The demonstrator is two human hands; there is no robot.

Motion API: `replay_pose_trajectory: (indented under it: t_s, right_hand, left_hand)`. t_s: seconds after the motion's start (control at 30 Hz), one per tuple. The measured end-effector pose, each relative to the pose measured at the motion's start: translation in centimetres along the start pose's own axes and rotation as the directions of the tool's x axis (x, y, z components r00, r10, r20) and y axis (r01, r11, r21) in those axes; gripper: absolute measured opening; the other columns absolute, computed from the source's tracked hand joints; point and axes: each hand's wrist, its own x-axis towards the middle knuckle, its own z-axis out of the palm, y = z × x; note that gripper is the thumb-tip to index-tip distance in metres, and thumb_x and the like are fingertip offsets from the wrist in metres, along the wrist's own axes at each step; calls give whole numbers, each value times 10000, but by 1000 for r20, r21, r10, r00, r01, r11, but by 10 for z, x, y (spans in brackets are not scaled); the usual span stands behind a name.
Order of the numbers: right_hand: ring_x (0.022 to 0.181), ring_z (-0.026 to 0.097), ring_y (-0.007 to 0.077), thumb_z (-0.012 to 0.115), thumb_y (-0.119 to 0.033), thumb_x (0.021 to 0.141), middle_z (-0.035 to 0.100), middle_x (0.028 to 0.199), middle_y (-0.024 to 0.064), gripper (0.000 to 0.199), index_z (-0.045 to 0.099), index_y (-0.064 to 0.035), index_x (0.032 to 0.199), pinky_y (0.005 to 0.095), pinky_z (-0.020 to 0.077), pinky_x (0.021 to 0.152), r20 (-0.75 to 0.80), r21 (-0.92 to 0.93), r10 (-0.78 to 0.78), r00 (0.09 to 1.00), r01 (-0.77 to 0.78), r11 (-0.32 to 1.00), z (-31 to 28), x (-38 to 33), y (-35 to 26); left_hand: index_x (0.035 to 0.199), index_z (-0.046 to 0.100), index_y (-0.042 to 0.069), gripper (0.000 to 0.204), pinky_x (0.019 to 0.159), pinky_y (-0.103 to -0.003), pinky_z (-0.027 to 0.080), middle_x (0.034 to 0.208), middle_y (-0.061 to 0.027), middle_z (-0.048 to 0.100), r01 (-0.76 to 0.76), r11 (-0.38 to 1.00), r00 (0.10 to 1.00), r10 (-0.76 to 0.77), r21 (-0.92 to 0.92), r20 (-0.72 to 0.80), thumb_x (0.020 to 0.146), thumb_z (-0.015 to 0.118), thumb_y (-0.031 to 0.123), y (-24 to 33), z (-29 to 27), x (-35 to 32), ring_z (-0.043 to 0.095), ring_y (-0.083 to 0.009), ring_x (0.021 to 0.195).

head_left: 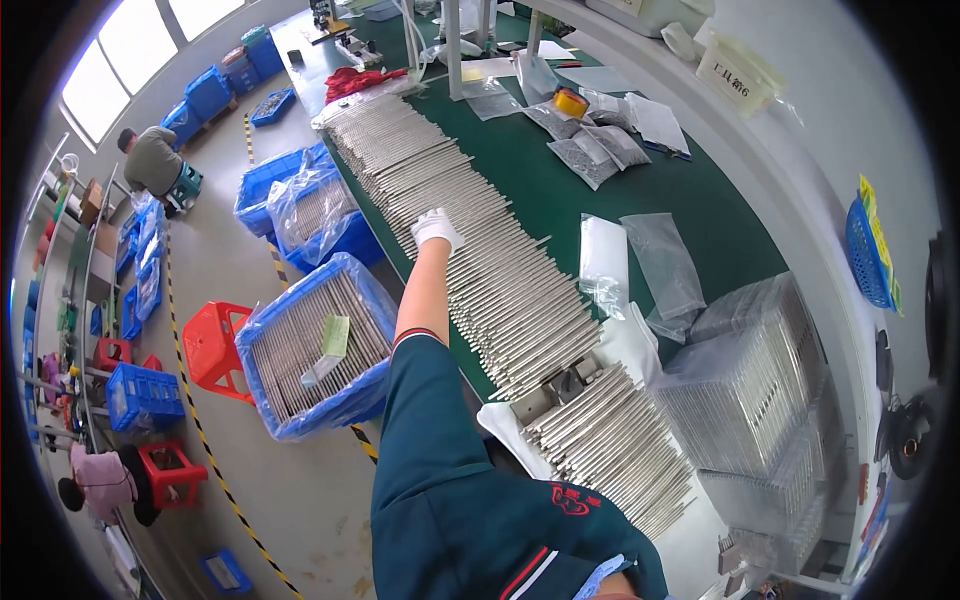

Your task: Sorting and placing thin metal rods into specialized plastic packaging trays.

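Note:
My left hand (437, 230), in a white glove, rests on a long row of thin metal rods (480, 240). The rods lie side by side across the green table (530, 180), and the hand touches them near the end on the table's left edge. Its fingers look spread over the rods and grip none that I can make out. Closer to my body, a second batch of metal rods (610, 440) lies on a white sheet, beside a dark metal block (568, 385). My right hand is out of view.
Left of the table, a blue crate (375, 375) lined with plastic holds more rods, beside a red stool (215, 350). Stacked clear trays (740, 390) stand at right. Bags of small parts (590, 150) and yellow tape (571, 102) lie farther back. Two people sit at far left.

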Motion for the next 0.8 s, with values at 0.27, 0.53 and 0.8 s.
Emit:
replay_pose_trajectory:
  t_s: [0.27,0.53,0.8]
  right_hand:
    - [976,537,277,488,-380,887,534,1095,170,471,476,17,1141,350,463,799,70,91,39,997,-45,995,-26,-20,-22]
    - [947,543,257,490,-369,891,546,1061,149,439,493,9,1113,342,470,779,185,215,31,982,-71,974,-34,-40,-47]
    - [918,549,236,492,-358,894,559,1027,128,408,511,2,1085,334,477,759,276,324,21,961,-114,939,-59,-59,-62]
  left_hand:
    - [1134,554,30,754,879,-322,459,1177,-143,540,4,987,994,-22,163,108,544,731,465,7,-22,19,536,-248,1088]
    - [1031,635,127,265,665,-341,524,1078,-24,610,111,962,992,-122,248,30,783,620,219,15,-1,26,604,-172,980]
    - [1043,632,142,321,652,-321,525,1075,-18,621,47,951,993,-77,305,88,749,653,268,23,4,19,603,-186,988]
